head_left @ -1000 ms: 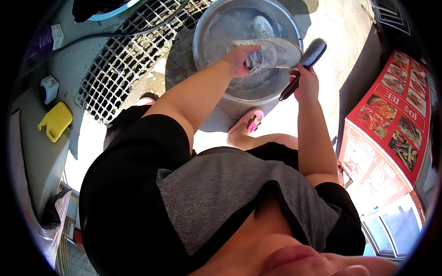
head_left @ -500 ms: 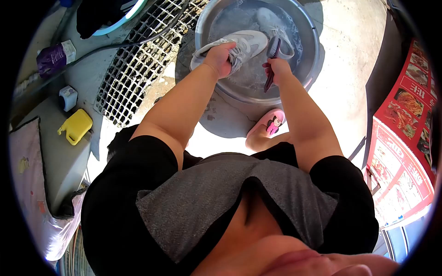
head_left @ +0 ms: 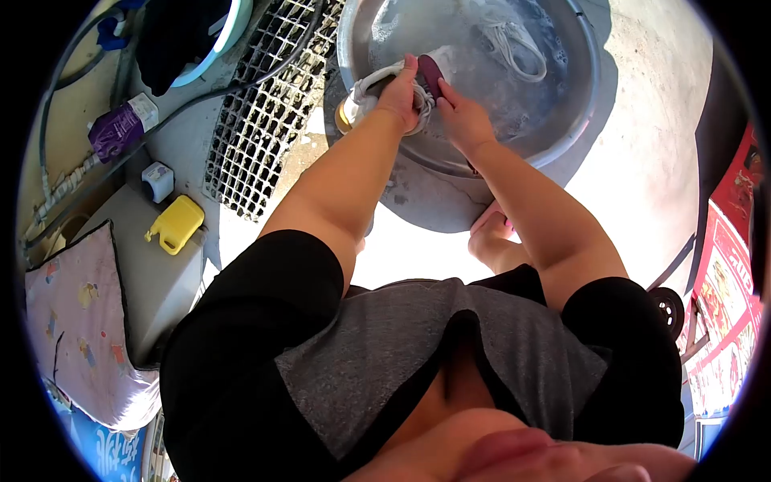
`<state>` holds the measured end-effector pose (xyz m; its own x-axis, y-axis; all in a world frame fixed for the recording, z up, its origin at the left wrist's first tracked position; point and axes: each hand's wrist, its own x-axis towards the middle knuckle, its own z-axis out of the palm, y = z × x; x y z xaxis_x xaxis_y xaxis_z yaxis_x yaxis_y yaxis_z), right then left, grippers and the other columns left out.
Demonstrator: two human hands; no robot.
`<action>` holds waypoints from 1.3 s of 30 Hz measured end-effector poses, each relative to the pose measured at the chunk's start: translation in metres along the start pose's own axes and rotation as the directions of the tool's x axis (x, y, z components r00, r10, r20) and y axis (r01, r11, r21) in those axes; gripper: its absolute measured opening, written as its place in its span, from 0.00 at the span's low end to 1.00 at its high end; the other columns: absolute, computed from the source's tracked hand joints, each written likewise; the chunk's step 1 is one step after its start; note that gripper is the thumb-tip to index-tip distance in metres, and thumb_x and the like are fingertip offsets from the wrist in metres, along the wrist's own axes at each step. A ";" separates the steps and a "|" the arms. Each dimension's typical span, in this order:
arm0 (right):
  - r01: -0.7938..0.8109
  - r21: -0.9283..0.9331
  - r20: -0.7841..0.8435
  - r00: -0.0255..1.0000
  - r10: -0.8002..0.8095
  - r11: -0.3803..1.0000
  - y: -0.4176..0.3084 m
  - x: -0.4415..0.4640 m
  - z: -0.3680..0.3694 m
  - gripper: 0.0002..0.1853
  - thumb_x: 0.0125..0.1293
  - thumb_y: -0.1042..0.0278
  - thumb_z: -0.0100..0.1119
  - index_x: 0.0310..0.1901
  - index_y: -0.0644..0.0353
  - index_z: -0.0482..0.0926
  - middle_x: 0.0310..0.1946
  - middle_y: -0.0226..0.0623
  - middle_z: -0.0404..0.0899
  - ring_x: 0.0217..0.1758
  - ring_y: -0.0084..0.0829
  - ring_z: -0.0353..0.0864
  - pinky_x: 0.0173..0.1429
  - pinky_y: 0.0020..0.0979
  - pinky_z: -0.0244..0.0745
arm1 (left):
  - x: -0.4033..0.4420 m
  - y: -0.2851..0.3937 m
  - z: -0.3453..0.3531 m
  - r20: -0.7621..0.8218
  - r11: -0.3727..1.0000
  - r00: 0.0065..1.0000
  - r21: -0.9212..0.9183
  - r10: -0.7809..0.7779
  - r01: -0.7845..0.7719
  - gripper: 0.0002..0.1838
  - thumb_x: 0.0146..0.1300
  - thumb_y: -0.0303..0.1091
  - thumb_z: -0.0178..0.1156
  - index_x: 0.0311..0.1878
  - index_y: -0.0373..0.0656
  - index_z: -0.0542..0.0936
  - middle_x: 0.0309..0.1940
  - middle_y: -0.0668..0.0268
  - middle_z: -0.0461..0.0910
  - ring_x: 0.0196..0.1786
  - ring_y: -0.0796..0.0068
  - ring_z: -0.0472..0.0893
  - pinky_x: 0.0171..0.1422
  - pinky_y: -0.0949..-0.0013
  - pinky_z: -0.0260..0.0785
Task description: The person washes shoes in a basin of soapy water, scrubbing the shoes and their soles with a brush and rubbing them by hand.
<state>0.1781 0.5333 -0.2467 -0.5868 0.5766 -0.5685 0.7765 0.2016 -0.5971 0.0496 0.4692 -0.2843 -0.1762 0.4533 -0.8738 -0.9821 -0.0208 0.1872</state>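
A white shoe (head_left: 366, 90) is gripped in my left hand (head_left: 399, 103), over the near left rim of a metal basin (head_left: 585, 104) of cloudy water. My right hand (head_left: 467, 118) is closed on a brush with a dark reddish back (head_left: 430, 75). The brush lies against the shoe beside my left fingers, and its bristles are hidden. A second white shoe (head_left: 514, 50) sits in the water at the far right, with its laces showing.
Left of the basin lies a metal grate (head_left: 255, 120), crossed by a dark hose (head_left: 225, 91). Farther left are a light-blue tub (head_left: 233, 36) with dark cloth, a purple bag (head_left: 117, 132), a white bottle (head_left: 157, 181) and a yellow jug (head_left: 178, 223). A red picture board (head_left: 727, 281) stands right.
The brush has moved left from over the second shoe to the held shoe, its back now showing. My hands are closer together. The view has shifted, with the basin farther right.
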 end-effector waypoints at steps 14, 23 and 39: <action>-0.131 0.046 0.020 0.991 0.130 0.990 0.006 0.002 0.006 0.25 0.73 0.56 0.45 0.70 0.42 0.67 0.47 0.50 0.82 0.49 0.53 0.81 0.55 0.44 0.75 | 0.043 0.003 0.020 0.000 0.991 0.994 0.081 -0.107 0.106 0.36 0.70 0.66 0.46 0.60 0.39 0.73 0.59 0.59 0.77 0.59 0.59 0.76 0.67 0.56 0.68; -0.185 -0.181 -0.096 0.981 0.169 0.966 0.021 0.094 0.013 0.24 0.74 0.55 0.45 0.71 0.37 0.66 0.46 0.48 0.83 0.48 0.51 0.82 0.53 0.46 0.75 | 0.118 -0.015 -0.005 0.173 0.969 0.965 0.185 -0.195 0.163 0.30 0.73 0.60 0.45 0.60 0.43 0.74 0.56 0.62 0.78 0.55 0.61 0.78 0.61 0.57 0.72; -0.238 -0.262 0.036 0.966 0.256 0.935 0.029 0.023 -0.006 0.25 0.75 0.58 0.40 0.72 0.30 0.61 0.45 0.49 0.82 0.49 0.50 0.83 0.53 0.47 0.76 | 0.119 -0.020 0.030 -0.168 0.902 0.986 0.425 -0.005 0.077 0.18 0.71 0.48 0.49 0.45 0.44 0.79 0.36 0.64 0.80 0.40 0.70 0.78 0.47 0.64 0.71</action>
<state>0.1888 0.5573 -0.2734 -0.3764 0.5802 -0.7223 0.9260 0.2590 -0.2745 0.0502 0.5498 -0.3784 -0.1803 0.2975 -0.9375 -0.8712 0.3943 0.2926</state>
